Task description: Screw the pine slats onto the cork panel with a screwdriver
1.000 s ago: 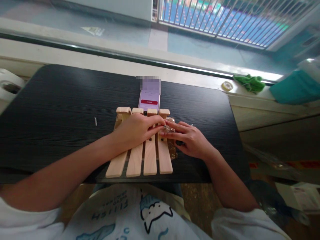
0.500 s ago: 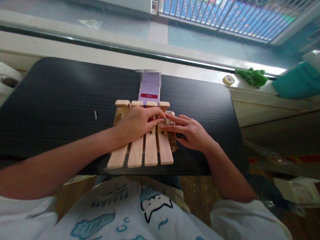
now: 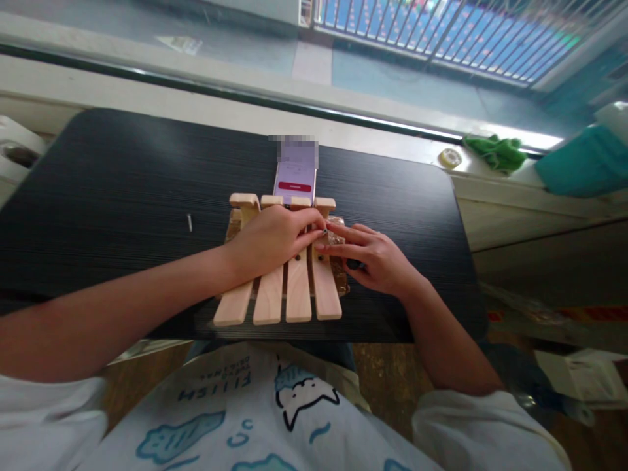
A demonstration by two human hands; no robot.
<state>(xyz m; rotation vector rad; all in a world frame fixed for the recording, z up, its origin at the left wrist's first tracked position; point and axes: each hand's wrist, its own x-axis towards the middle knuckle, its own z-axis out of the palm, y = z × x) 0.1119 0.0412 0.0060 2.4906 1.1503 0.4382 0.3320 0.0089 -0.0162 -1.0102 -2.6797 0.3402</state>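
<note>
Four pale wooden slats [image 3: 298, 297] with hooked far ends lie side by side on a piece wrapped in brown, shiny plastic [image 3: 338, 278]. My left hand [image 3: 275, 239] rests across the left slats. Its thumb and fingers pinch a small metal screw [image 3: 324, 231] over the far part of the rightmost slat. My right hand [image 3: 375, 258] comes from the right, its fingertips touching that slat beside the screw. A dark rounded thing [image 3: 354, 264] shows between its thumb and fingers; its kind cannot be made out. Dark holes show in the two right slats.
A phone [image 3: 296, 173] with a lit screen lies behind the slats on the black table [image 3: 137, 170]. One loose screw [image 3: 190, 222] lies to the left. On the sill are a tape roll [image 3: 450, 157], a green cloth [image 3: 498, 152] and a teal container [image 3: 581, 160].
Both hands keep nearly the same pose around the screw. The whole view has shifted very slightly; nothing has been let go or newly taken.
</note>
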